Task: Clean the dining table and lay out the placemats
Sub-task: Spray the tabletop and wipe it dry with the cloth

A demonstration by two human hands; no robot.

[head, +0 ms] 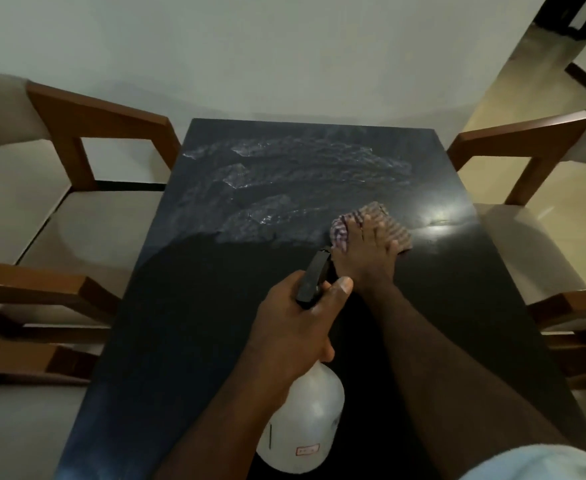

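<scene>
Now left hand [290, 327] grips one spray bottle [305, 420] — right hand [367, 258] flat on one cloth [398, 229].

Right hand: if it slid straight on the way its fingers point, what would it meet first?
The right hand lies flat on the cloth, fingers toward the far end. Ahead are only wet streaks on the table; the way looks free up to the far edge.

Dark glossy table [215, 306], seemingly wet-streaked on its far half; checked cloth [393, 226] lies on it.

Left chair [94, 123], right chair [520, 140] flanking table [198, 306]
</scene>
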